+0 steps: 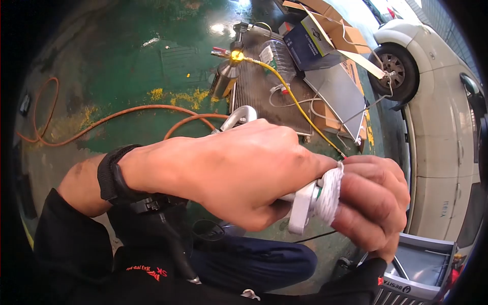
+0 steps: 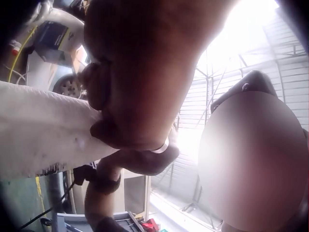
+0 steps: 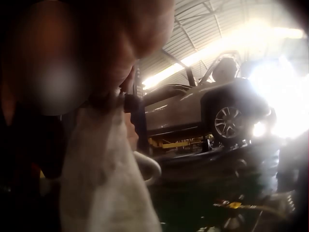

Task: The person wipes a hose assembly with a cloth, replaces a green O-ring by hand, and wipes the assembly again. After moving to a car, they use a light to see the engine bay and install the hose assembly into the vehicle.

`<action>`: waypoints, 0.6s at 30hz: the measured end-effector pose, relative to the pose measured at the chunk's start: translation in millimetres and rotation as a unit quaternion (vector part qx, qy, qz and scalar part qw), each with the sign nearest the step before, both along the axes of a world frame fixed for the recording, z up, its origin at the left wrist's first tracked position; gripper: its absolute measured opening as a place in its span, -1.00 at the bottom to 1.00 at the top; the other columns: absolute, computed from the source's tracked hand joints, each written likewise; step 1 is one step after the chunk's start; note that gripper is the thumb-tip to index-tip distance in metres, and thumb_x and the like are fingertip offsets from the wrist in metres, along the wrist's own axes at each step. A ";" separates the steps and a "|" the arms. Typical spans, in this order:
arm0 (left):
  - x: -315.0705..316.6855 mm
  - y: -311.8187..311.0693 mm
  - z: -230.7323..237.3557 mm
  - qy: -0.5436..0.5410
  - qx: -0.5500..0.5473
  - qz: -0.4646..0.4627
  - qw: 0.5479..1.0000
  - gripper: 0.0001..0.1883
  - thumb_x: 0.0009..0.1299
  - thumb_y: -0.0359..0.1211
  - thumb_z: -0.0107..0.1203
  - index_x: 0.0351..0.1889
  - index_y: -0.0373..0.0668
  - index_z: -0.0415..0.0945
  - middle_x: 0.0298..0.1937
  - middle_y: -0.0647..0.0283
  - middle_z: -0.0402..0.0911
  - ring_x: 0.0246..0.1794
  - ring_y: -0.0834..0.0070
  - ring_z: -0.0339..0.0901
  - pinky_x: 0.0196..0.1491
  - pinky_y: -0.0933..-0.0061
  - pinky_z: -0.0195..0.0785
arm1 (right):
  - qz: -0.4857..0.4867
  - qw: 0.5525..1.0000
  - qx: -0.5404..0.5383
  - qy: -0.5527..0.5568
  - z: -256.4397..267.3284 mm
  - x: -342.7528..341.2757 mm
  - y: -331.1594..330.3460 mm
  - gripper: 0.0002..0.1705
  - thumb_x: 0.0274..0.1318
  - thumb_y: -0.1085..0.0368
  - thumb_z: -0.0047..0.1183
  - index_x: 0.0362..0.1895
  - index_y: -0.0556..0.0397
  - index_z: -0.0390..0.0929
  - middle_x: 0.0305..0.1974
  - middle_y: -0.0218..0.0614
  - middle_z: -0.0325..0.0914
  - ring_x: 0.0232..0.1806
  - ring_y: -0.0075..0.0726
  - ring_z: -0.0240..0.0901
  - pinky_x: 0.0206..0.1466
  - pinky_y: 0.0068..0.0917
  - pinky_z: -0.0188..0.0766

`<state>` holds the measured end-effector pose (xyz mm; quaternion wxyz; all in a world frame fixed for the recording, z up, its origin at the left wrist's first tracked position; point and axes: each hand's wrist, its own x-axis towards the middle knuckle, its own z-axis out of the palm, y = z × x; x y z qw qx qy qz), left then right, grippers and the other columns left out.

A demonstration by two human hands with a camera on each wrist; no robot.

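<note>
Grips the pipe (image 1: pixel 288 197) with the left hand (image 1: pixel 239 170), fingers curled together round the metal, knuckles up, hiding most of the pipe under the palm. Presents the fitting (image 1: pixel 301 211) just past the left thumb and curled fingers, well visible from the head, with a green ring (image 1: pixel 319 192) between it and the wrap (image 1: pixel 330 195). Clamps the white wrap with the right hand (image 1: pixel 376 201), bending the fingers close together against its far side, so holding it between the fitting and the right fingers. Touches the upper edge of the wrap with a left fingertip, or comes very near it; cannot tell which. Cannot tell the placing of the right thumb, nor of the left fingertips under the pipe. Shows a silver bend (image 1: pixel 244 116) beyond the left wrist. In the left wrist view, crosses beneath the dark left hand with a broad pale length; in the right wrist view, blurs too much for fingertips to be told apart. Wears a black strap (image 1: pixel 114 173) on the left wrist. Beyond, on the green floor, has an orange hose (image 1: pixel 132 108), a yellow hose (image 1: pixel 284 81), a clear bottle (image 1: pixel 277 58) and an open box (image 1: pixel 315 43) near a pale car (image 1: pixel 439 132).
</note>
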<state>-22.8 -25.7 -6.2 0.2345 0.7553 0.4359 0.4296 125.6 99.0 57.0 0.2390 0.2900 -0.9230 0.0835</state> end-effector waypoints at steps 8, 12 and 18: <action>1.4 -3.9 3.9 -0.028 -0.032 0.017 0.999 -0.80 -0.05 -0.45 0.08 -0.44 -0.30 0.39 -0.66 0.00 0.46 -0.57 0.01 0.48 -0.48 0.12 0.34 | -0.090 0.934 -0.344 0.020 -40.4 9.6 11.4 -0.63 -0.07 0.24 0.23 -0.27 0.05 0.31 -0.40 -0.22 0.32 -0.52 -0.37 0.32 -0.54 -0.46 0.32; 3.0 -2.8 -0.3 -0.015 -0.007 0.015 1.000 -0.63 -0.04 -0.41 0.12 -0.23 -0.27 0.39 -0.67 0.07 0.45 -0.62 0.07 0.47 -0.54 0.19 0.32 | -0.106 0.816 -0.568 -0.005 -51.6 6.3 -7.4 -0.66 -0.04 0.16 0.20 -0.35 -0.02 0.29 -0.43 -0.34 0.24 -0.53 -0.46 0.17 -0.53 -0.53 0.16; 3.2 -7.0 3.6 0.039 -0.024 0.048 0.998 -0.47 -0.06 -0.37 0.16 -0.03 -0.22 0.42 -0.67 0.14 0.45 -0.67 0.15 0.47 -0.60 0.27 0.29 | -0.135 0.716 -0.684 -0.050 -53.5 8.8 -15.5 -0.64 -0.03 0.04 0.20 -0.35 -0.11 0.31 -0.37 -0.42 0.23 -0.44 -0.50 0.10 -0.39 -0.53 0.09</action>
